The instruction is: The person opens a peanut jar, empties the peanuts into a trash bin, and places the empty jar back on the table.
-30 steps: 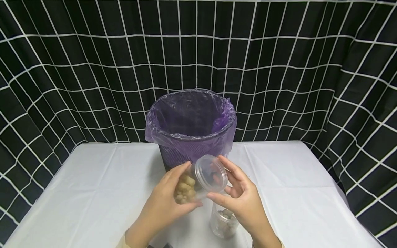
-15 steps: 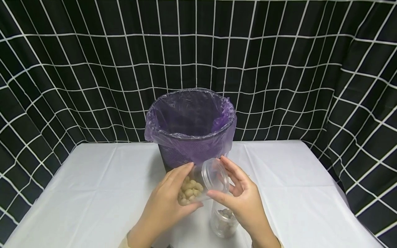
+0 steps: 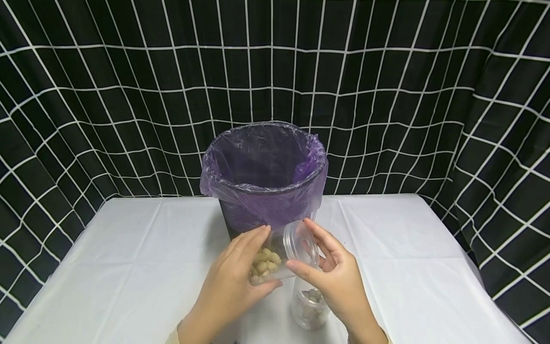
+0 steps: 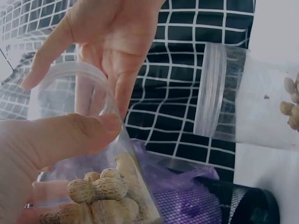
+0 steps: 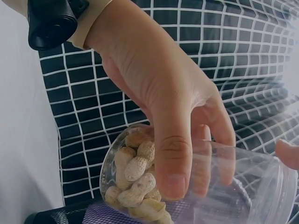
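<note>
A clear plastic jar [image 3: 279, 267] with unshelled peanuts [image 3: 263, 263] inside is held tilted, its ridged lid [image 3: 301, 243] to the right. My left hand [image 3: 234, 272] grips the jar's body, with the thumb in front and the fingers behind. Fingers and thumb of my right hand [image 3: 333, 267] curve round the lid's edge. In the right wrist view, the peanuts [image 5: 135, 177] lie heaped at the jar's base end, beside my left hand [image 5: 168, 107]. In the left wrist view, my right hand [image 4: 112, 37] reaches the lid from beyond.
Behind the hands stands a black mesh bin [image 3: 227, 215] lined with a purple bag [image 3: 275, 203]. A second clear jar [image 3: 310, 313] with small brownish pieces stands on the white tablecloth [image 3: 142, 277], partly behind the right hand. Black grid cloth [image 3: 275, 62] encloses the table.
The jar has turned a little in the hands, its lid facing further right and slightly lower. The peanuts have shifted with it. The right hand has hardly moved.
</note>
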A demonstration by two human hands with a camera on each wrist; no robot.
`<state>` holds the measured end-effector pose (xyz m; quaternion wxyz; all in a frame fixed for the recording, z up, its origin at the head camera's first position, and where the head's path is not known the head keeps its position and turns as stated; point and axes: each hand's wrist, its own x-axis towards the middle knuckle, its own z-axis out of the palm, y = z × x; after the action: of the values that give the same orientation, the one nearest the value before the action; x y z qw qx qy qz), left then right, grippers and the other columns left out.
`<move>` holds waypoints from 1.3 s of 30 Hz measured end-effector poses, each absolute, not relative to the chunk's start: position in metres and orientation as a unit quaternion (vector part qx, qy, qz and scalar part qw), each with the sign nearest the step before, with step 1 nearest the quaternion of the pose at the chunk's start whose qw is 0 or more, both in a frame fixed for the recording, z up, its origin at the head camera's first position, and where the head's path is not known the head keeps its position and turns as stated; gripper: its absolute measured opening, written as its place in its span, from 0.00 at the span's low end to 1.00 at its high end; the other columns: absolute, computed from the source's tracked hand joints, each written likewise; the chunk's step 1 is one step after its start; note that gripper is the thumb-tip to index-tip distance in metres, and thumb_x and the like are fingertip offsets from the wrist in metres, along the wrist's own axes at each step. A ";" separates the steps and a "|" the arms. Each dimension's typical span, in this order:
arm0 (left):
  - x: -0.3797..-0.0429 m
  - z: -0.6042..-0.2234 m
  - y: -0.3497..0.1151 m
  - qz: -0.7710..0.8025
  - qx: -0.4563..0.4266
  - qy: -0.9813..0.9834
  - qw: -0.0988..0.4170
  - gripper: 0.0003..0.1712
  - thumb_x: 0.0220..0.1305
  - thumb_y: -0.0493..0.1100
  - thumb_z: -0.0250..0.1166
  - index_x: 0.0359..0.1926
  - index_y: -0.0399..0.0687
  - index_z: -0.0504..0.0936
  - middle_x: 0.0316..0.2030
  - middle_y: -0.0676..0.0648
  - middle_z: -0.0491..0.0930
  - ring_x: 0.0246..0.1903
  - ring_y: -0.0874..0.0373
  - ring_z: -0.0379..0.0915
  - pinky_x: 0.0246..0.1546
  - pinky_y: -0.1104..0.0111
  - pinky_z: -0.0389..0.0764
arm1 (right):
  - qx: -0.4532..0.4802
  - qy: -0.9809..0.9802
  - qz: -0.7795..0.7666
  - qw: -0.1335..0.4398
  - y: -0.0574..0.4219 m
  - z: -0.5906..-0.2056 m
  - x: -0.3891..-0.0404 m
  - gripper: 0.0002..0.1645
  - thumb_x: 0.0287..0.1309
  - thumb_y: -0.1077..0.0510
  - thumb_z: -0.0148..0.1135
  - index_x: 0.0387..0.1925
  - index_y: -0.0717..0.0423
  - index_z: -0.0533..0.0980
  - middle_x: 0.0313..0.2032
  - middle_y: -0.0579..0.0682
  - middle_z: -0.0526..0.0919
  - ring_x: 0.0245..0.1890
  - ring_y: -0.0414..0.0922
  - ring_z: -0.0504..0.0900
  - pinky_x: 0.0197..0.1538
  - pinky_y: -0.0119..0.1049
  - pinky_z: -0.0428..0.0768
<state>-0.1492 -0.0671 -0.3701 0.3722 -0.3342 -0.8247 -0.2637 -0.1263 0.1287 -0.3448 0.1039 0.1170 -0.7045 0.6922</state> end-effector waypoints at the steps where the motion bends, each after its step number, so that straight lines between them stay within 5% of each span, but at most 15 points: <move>1: -0.149 -0.370 -0.067 -0.264 -0.333 -0.825 0.373 0.56 0.28 0.46 0.87 0.63 0.39 0.73 0.57 0.43 0.80 0.56 0.48 0.78 0.60 0.59 0.81 | 0.121 -0.703 0.692 0.106 0.129 -0.345 -0.126 0.44 0.49 0.71 0.72 0.68 0.64 0.67 0.70 0.60 0.68 0.66 0.30 0.71 0.64 0.25 0.76; 10: -0.146 -0.368 -0.065 -0.285 -0.323 -0.816 0.385 0.55 0.25 0.44 0.87 0.62 0.42 0.75 0.55 0.46 0.82 0.54 0.49 0.80 0.56 0.61 0.84 | 0.162 -0.697 0.681 0.155 0.128 -0.348 -0.126 0.42 0.46 0.74 0.72 0.66 0.65 0.70 0.67 0.64 0.70 0.67 0.34 0.71 0.65 0.24 0.75; 15: -0.145 -0.366 -0.064 -0.296 -0.323 -0.808 0.394 0.54 0.24 0.43 0.87 0.61 0.44 0.76 0.55 0.48 0.83 0.53 0.51 0.80 0.52 0.63 0.86 | 0.187 -0.695 0.672 0.175 0.128 -0.349 -0.126 0.42 0.45 0.76 0.71 0.65 0.65 0.71 0.65 0.53 0.75 0.67 0.36 0.73 0.65 0.25 0.76; 22: -0.145 -0.366 -0.065 -0.304 -0.322 -0.807 0.390 0.55 0.23 0.43 0.88 0.61 0.45 0.77 0.54 0.49 0.83 0.53 0.53 0.81 0.51 0.64 0.86 | 0.201 -0.696 0.664 0.186 0.128 -0.350 -0.125 0.42 0.44 0.76 0.72 0.65 0.66 0.71 0.66 0.70 0.69 0.66 0.35 0.73 0.66 0.25 0.73; 30: -0.146 -0.368 -0.066 -0.316 -0.322 -0.803 0.390 0.55 0.21 0.43 0.88 0.60 0.46 0.77 0.53 0.49 0.84 0.52 0.52 0.81 0.53 0.65 0.85 | 0.228 -0.692 0.653 0.206 0.129 -0.354 -0.127 0.43 0.41 0.78 0.72 0.64 0.67 0.71 0.64 0.47 0.76 0.65 0.36 0.75 0.66 0.28 0.73; 39: -0.144 -0.370 -0.067 -0.334 -0.320 -0.812 0.355 0.53 0.25 0.46 0.87 0.60 0.47 0.77 0.54 0.50 0.83 0.53 0.56 0.81 0.56 0.71 0.82 | 0.285 -0.681 0.644 0.202 0.135 -0.354 -0.128 0.45 0.40 0.81 0.70 0.65 0.72 0.68 0.64 0.49 0.76 0.66 0.39 0.74 0.69 0.30 0.71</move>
<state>-0.1445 -0.0667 -0.3701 0.3554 -0.3204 -0.8120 -0.3341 -0.1276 0.1347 -0.3536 0.2017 0.2855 -0.6807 0.6439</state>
